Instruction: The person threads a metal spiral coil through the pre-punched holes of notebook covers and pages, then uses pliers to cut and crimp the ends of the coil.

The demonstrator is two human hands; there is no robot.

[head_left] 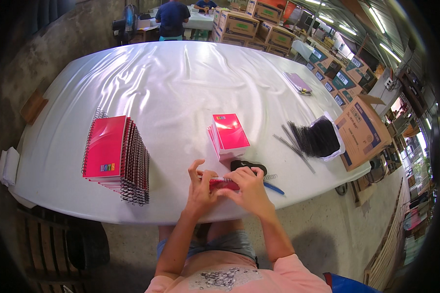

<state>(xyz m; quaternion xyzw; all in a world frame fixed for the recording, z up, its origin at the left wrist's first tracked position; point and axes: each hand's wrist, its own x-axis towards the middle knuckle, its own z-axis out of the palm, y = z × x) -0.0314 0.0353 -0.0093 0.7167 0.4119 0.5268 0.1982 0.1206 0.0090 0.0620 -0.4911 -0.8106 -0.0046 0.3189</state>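
Near the table's front edge, my left hand (202,189) and my right hand (248,189) both grip a small red notebook (223,185), with thumbs close together and fingers along its far edge. A spiral coil seems to run along that edge, mostly hidden by my fingers. Just beyond stands a stack of red-covered notebooks (231,133) with no coils showing. Beside my right hand lie a black object (249,166) that I cannot make out, a short loose coil (270,177) and a blue tool handle (275,188). At left rises a tall stack of coil-bound red notebooks (105,146).
Black spiral coils (322,137) pile up in a white bag at right, with loose coils (298,151) beside them. An open cardboard box (362,132) stands at the table's right edge. Papers (297,83) lie far right. Two people work beyond the table, near stacked cartons (237,27).
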